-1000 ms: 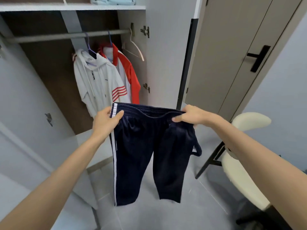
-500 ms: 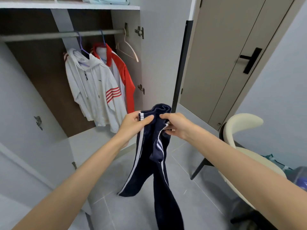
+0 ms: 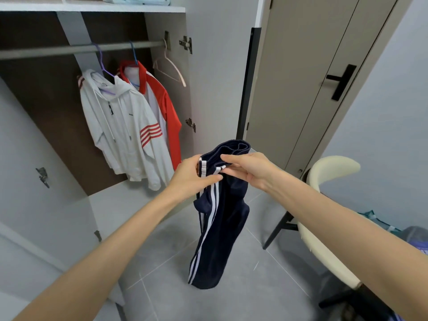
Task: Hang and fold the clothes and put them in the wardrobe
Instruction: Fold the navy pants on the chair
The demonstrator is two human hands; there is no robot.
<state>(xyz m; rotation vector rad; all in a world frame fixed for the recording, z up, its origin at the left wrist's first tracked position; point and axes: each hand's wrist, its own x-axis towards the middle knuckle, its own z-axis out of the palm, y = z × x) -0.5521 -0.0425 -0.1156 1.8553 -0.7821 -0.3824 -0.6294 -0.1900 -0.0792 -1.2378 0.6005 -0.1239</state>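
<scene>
Navy trousers [image 3: 220, 228], folded leg on leg, hang with long axis vertical, in front of the open wardrobe [image 3: 157, 26], waistband pinched by left hand [image 3: 192, 179], nearer the wardrobe, and right hand [image 3: 250, 170] beside it.

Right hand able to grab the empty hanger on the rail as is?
Probably not yet: the right hand grips the navy trousers with the left hand. The empty hanger hangs unobstructed.
</scene>
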